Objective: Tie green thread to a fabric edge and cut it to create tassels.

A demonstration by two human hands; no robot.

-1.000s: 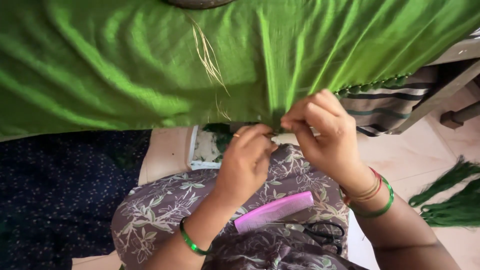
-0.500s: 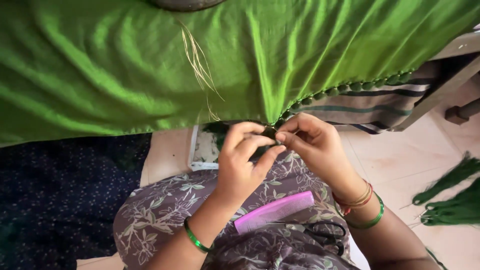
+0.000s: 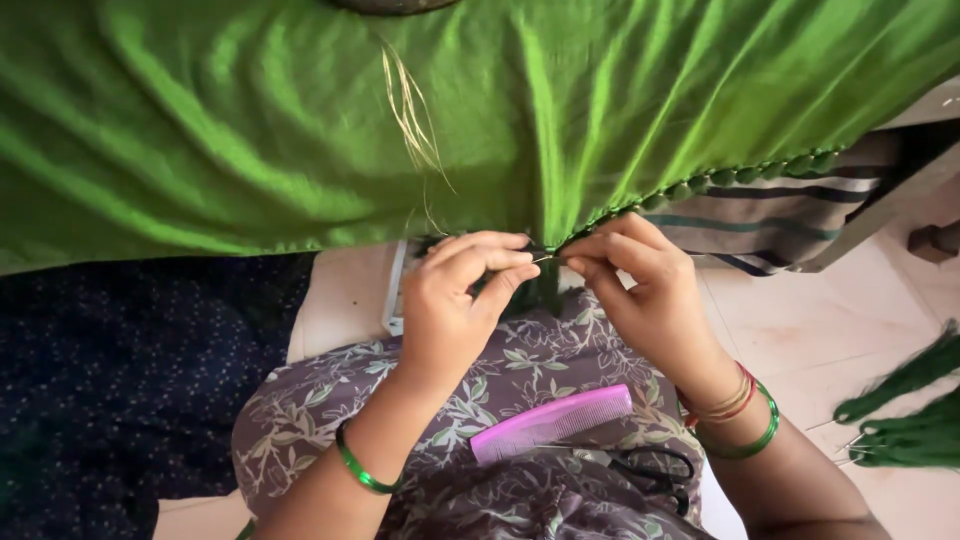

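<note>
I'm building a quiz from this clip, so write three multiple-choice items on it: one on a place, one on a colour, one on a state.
1. Where does the comb lie?
A. On the person's lap
B. On the floor tiles
C. On top of the green cloth

2. What colour is the comb?
A. White
B. Pink
C. Black

3. What are the two hands doing?
A. Resting flat on the lap
B. Holding the scissors
C. Pinching the edge of the green cloth

Answers:
1. A: the comb rests on the floral-print lap, beside the scissors.
2. B: it is bright pink against the grey-brown print.
3. C: the left hand and right hand meet fingertip to fingertip at the hem of the green cloth, where a row of small green knots runs along the edge.
</note>
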